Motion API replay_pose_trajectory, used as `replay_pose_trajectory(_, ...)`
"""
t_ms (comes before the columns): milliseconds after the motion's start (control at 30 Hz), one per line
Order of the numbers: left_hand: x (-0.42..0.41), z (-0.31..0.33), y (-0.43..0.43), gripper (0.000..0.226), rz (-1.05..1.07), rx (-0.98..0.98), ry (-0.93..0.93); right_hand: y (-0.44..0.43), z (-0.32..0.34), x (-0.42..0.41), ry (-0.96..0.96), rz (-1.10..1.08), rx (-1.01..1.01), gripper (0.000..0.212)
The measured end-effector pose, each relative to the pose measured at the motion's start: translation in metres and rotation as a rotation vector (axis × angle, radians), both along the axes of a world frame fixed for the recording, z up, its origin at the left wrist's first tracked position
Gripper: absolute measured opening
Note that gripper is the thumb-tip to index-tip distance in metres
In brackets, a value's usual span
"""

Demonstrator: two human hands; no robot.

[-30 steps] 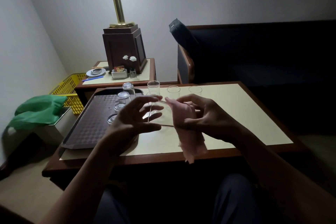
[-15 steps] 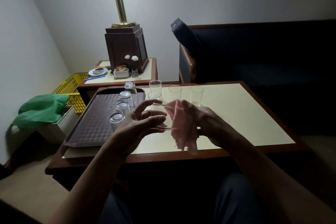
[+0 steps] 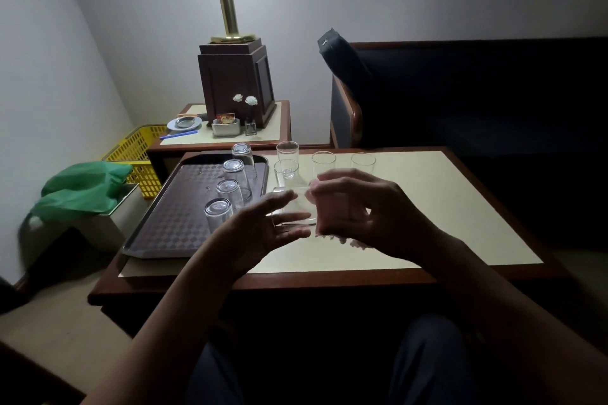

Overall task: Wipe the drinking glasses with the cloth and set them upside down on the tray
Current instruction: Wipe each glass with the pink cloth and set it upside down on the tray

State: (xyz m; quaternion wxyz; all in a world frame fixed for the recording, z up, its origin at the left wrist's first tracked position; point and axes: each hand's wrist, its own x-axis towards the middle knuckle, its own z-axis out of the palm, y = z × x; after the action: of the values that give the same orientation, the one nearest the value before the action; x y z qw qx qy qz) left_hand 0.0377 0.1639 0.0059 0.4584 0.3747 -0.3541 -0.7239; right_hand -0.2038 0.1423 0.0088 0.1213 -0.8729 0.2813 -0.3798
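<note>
I hold a clear drinking glass (image 3: pixel 293 207) on its side above the table, its base end gripped between the thumb and fingers of my left hand (image 3: pixel 263 233). My right hand (image 3: pixel 365 210) pinches a bunched pink cloth (image 3: pixel 330 207) against the glass's open end. A brown tray (image 3: pixel 167 227) lies on the table's left side. Several glasses stand upside down in a row along the tray's right side, the nearest (image 3: pixel 218 214) just left of my left hand. Several upright glasses, among them one (image 3: pixel 323 162), stand on the table behind my hands.
The cream-topped table (image 3: pixel 444 207) has a dark wooden rim. Behind it a side table (image 3: pixel 279 128) carries a lamp base, a dish and a small holder. A yellow basket (image 3: pixel 138 148) and a green bag (image 3: pixel 82 191) sit at the left, a dark sofa (image 3: pixel 460 102) at the right.
The cloth hung loose below my right hand; now it is bunched up at the glass's open end. My left-hand fingers have shifted around the glass.
</note>
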Motion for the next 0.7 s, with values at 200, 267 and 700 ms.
replay_pose_trajectory(200, 0.011, -0.004, 0.004, 0.060, 0.018, -0.481, -0.277, 0.002, -0.001, 0.015, -0.438, -0.101, 0.946, 0.055)
replay_pose_trajectory(267, 0.014, -0.007, 0.004, 0.062, 0.081, -0.724, -0.612, -0.003, -0.010, 0.016, -0.541, -0.086, 1.170, 0.047)
replay_pose_trajectory(700, 0.055, -0.022, -0.003, 0.069, 0.653, -0.364, -0.616, -0.016, -0.036, 0.034, -0.862, -0.105, 1.247, 0.020)
